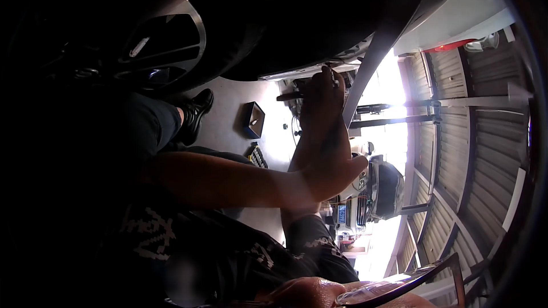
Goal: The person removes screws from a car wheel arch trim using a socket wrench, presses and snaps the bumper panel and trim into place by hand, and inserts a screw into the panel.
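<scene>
The view lies on its side and is very dark on the left. My left hand [337, 168] crosses in front of my right forearm, its thumb sticking out. The left fingers merge into shadow, and I cannot make out what they touch. Farther out, my right hand [321, 94] is curled up close to the lower edge of a car body [308, 73]. A dark bar [289, 96] projects beside it, and a small shiny spot shows at its fingers. What the right hand grips is too dark to name.
A car wheel [197, 34] is close by. On the floor are an open box [254, 121] and a tray of small pieces [258, 155]. My black shoe [198, 117] is near the wheel. Another car [347, 214] with its hood raised stands behind, under a corrugated roof [485, 148].
</scene>
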Demonstrator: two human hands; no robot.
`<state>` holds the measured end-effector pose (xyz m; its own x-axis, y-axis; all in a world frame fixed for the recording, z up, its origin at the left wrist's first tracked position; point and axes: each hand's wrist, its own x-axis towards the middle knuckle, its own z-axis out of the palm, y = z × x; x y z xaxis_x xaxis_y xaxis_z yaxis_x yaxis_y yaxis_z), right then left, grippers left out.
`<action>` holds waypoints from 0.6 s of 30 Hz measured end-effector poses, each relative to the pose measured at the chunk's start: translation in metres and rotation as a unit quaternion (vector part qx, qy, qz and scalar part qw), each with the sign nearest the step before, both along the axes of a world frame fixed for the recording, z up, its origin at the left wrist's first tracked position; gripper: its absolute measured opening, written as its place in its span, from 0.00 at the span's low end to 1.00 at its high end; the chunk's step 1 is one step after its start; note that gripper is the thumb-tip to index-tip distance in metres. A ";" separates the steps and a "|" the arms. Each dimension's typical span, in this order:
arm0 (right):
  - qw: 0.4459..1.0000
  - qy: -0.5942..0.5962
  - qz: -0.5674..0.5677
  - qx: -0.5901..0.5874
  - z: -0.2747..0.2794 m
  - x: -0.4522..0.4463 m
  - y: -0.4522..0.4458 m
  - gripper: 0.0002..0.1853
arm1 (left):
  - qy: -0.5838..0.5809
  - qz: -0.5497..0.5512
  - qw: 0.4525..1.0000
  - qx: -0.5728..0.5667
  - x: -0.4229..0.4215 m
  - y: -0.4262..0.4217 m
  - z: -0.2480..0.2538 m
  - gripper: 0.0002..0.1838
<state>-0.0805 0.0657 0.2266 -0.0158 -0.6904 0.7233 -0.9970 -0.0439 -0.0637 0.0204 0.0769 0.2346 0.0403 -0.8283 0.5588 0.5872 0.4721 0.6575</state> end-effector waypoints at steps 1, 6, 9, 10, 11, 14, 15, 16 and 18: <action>1.000 -0.001 0.001 -0.001 0.000 -0.001 0.000 0.29 | 0.001 -0.003 1.000 0.000 0.001 0.000 0.000 0.37; 1.000 -0.012 0.008 0.002 0.003 -0.004 -0.004 0.30 | -0.004 -0.003 1.000 -0.002 0.001 -0.002 0.000 0.36; 1.000 -0.014 0.006 0.005 0.004 -0.006 -0.003 0.30 | -0.003 -0.006 1.000 0.001 0.000 -0.003 -0.001 0.35; 1.000 -0.017 0.009 0.006 0.005 -0.007 -0.003 0.30 | -0.001 -0.006 1.000 0.002 0.001 -0.002 -0.001 0.35; 1.000 -0.017 0.010 0.006 0.005 -0.007 -0.003 0.30 | -0.002 -0.005 1.000 0.003 0.001 -0.003 -0.001 0.35; 1.000 -0.025 0.012 0.006 0.005 -0.008 -0.003 0.31 | -0.001 -0.008 1.000 0.002 0.000 -0.003 -0.002 0.34; 1.000 -0.026 0.014 0.004 0.005 -0.008 -0.003 0.31 | -0.003 -0.008 1.000 0.004 0.001 -0.004 -0.003 0.34; 0.999 -0.027 0.016 0.004 0.005 -0.008 -0.004 0.31 | -0.004 -0.008 1.000 0.001 0.001 -0.003 -0.002 0.33; 0.999 -0.033 0.015 0.004 0.004 -0.007 -0.005 0.31 | -0.007 -0.008 1.000 0.001 0.001 -0.004 -0.002 0.33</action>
